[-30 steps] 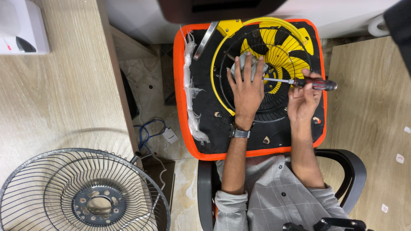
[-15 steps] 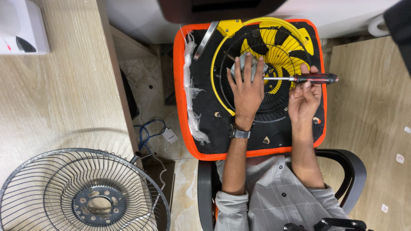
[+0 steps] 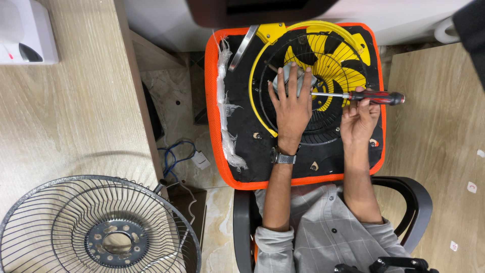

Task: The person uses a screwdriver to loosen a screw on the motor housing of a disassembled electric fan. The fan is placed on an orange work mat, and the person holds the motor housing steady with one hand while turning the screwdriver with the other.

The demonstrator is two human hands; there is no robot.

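A yellow fan blade [image 3: 348, 60] sits inside a black wire guard [image 3: 323, 129] with a yellow rim, lying on a black cushion with an orange border [image 3: 212, 101]. My left hand [image 3: 292, 108] rests flat on the grey motor hub [image 3: 288, 73] at the fan's centre, a watch on its wrist. My right hand [image 3: 358, 119] grips a screwdriver [image 3: 376, 97] with a red and black handle. Its shaft lies horizontal and its tip points left at the hub, beside my left fingers.
A loose metal fan guard [image 3: 96, 227] lies on the wooden desk at lower left. A white device [image 3: 25, 35] is at upper left. Blue cables [image 3: 177, 156] lie on the floor between desk and cushion. A black chair armrest [image 3: 419, 202] is at my right.
My right hand has lifted the screwdriver slightly, so the handle sits higher and the shaft is more level. My left hand stays on the hub.
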